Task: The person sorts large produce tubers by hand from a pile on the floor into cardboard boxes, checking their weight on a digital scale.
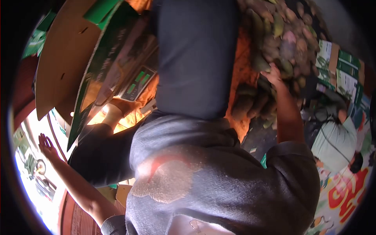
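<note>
My left hand [47, 147] is stretched out at the far left, beside the cardboard box [58, 58]. Its fingers are apart and nothing is in them. At the upper right, my right hand [273, 74] is at the pile of potato-like tubers [288, 47]. Its fingers are bent around the lower end of a long green-brown tuber [257, 43]. Larger dark tubers [244, 102] lie just below and left of this hand, on orange cloth [237, 74].
A device with a green display [137, 83], like a scale, stands between the box and my leg. Printed green and white cartons [344, 74] are at the right. Below them, another person in a light shirt [335, 143] bends close to the pile.
</note>
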A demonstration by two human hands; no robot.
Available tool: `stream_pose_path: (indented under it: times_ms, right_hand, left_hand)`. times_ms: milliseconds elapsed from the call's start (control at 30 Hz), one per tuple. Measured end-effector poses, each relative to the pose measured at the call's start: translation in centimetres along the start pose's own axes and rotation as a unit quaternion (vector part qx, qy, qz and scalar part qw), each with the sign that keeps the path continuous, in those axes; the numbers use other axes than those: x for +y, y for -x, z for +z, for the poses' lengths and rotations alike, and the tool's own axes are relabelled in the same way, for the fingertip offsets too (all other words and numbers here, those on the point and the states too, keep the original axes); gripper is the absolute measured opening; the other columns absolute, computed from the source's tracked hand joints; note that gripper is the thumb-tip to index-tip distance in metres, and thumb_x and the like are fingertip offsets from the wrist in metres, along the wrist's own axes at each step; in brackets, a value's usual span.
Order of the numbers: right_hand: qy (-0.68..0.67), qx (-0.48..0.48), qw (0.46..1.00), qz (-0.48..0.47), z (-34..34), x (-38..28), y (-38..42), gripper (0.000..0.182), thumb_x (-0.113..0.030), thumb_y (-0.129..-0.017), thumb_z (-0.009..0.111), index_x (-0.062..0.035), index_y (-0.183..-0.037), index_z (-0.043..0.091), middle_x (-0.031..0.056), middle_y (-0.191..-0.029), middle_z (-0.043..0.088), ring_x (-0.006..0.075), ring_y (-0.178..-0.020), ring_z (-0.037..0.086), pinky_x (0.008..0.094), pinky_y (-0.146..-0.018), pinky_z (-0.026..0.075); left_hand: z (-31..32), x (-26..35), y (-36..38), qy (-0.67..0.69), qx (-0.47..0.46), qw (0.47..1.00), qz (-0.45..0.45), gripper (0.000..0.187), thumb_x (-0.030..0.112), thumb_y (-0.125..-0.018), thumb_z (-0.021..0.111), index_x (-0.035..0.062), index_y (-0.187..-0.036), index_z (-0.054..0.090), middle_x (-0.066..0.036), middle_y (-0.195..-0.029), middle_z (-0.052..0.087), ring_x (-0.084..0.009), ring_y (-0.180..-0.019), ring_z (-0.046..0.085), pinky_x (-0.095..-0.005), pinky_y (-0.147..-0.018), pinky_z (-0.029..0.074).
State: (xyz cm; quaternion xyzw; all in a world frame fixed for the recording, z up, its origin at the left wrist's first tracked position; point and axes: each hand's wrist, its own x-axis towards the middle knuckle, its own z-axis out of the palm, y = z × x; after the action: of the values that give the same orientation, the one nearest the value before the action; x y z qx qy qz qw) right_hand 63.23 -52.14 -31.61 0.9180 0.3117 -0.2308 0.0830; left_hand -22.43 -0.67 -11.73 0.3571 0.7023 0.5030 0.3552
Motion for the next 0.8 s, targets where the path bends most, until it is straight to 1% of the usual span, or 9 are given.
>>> stream_pose_path:
  times_ms: [33,167,333,400,533,633,667,733,800]
  right_hand:
    - [-0.024,-0.06,0.998,-0.016,-1.1,-1.8,0.9,0.062,-0.032,-0.067,0.076,-0.0027,-0.113,0.047,0.0205,-0.117,0.053,0.0352,-0.112,0.049,0.0404,-0.093,0.041]
    - [-0.032,-0.096,0.99,-0.099,0.2,-4.8,3.3,0.06,-0.026,-0.068,0.076,-0.0043,-0.115,0.046,0.0202,-0.11,0.056,0.0362,-0.105,0.053,0.0397,-0.087,0.043]
    - [-0.096,-0.099,0.979,-0.152,2.8,-8.7,5.0,0.058,-0.025,-0.067,0.075,-0.0041,-0.114,0.048,0.019,-0.107,0.056,0.036,-0.104,0.053,0.0397,-0.086,0.043]
    - [-0.093,-0.103,0.972,-0.19,3.6,-10.5,4.8,0.055,-0.026,-0.068,0.074,-0.0027,-0.111,0.049,0.0193,-0.102,0.058,0.0357,-0.1,0.055,0.0411,-0.084,0.043]
    - [-0.057,-0.089,0.967,-0.23,6.1,-13.0,4.3,0.052,-0.026,-0.066,0.071,-0.0022,-0.108,0.051,0.0194,-0.096,0.058,0.035,-0.096,0.056,0.0421,-0.081,0.044]
    - [-0.143,-0.091,0.965,-0.202,8.5,-14.3,5.7,0.052,-0.026,-0.065,0.07,-0.0019,-0.107,0.051,0.02,-0.097,0.058,0.0348,-0.097,0.056,0.0429,-0.082,0.044]
    - [-0.161,-0.09,0.966,-0.179,9.3,-14.7,6.3,0.052,-0.026,-0.065,0.07,-0.0018,-0.107,0.051,0.0199,-0.097,0.058,0.0353,-0.097,0.056,0.0432,-0.082,0.044]
    - [-0.197,-0.085,0.968,-0.13,10.5,-14.9,7.7,0.053,-0.025,-0.065,0.07,-0.0016,-0.108,0.05,0.0197,-0.097,0.057,0.0363,-0.096,0.055,0.0438,-0.082,0.044]
    - [-0.17,-0.118,0.974,-0.087,10.5,-15.3,9.0,0.062,-0.026,-0.064,0.072,-0.0022,-0.115,0.047,0.0183,-0.104,0.056,0.0347,-0.102,0.052,0.0428,-0.089,0.04]
  left_hand:
    - [1.7,1.0,1.8,-0.001,0.024,1.0,-0.016,0.042,0.026,-0.098,0.025,0.0037,-0.121,0.051,-0.012,-0.128,0.05,-0.024,-0.121,0.046,-0.0367,-0.102,0.038]
    - [2.3,1.3,2.0,0.001,0.021,1.0,-0.015,0.04,0.023,-0.097,0.027,0.0021,-0.121,0.051,-0.012,-0.128,0.05,-0.0243,-0.121,0.045,-0.0369,-0.102,0.038]
    - [2.3,1.5,1.7,-0.002,0.015,1.0,-0.013,0.039,0.023,-0.096,0.03,0.0011,-0.122,0.049,-0.013,-0.128,0.05,-0.0245,-0.121,0.046,-0.0371,-0.101,0.04]
    - [1.7,1.1,1.1,-0.014,-0.003,1.0,-0.001,0.042,0.028,-0.096,0.031,0.0002,-0.124,0.047,-0.014,-0.127,0.05,-0.0252,-0.12,0.047,-0.0374,-0.1,0.041]
    - [2.7,1.3,2.2,0.009,0.016,1.0,-0.02,0.04,0.024,-0.097,0.029,0.0015,-0.124,0.048,-0.012,-0.13,0.048,-0.0235,-0.123,0.043,-0.0359,-0.104,0.036]
    - [3.6,1.8,3.2,-0.002,0.026,0.999,-0.023,0.04,0.025,-0.097,0.028,0.0018,-0.123,0.048,-0.012,-0.13,0.049,-0.0234,-0.123,0.043,-0.036,-0.104,0.035]
    - [2.2,1.0,1.4,0.006,0.009,1.0,-0.016,0.041,0.027,-0.096,0.033,0.0011,-0.121,0.05,-0.012,-0.125,0.052,-0.0227,-0.118,0.049,-0.036,-0.099,0.041]
    - [2.2,0.8,1.1,0.004,0.008,1.0,-0.017,0.041,0.027,-0.096,0.033,0.0013,-0.122,0.05,-0.012,-0.125,0.052,-0.0226,-0.118,0.048,-0.0353,-0.099,0.041]
    - [2.4,0.7,1.2,0.004,0.001,1.0,-0.017,0.041,0.029,-0.096,0.032,0.0023,-0.122,0.05,-0.011,-0.126,0.052,-0.0222,-0.119,0.047,-0.0348,-0.099,0.04]
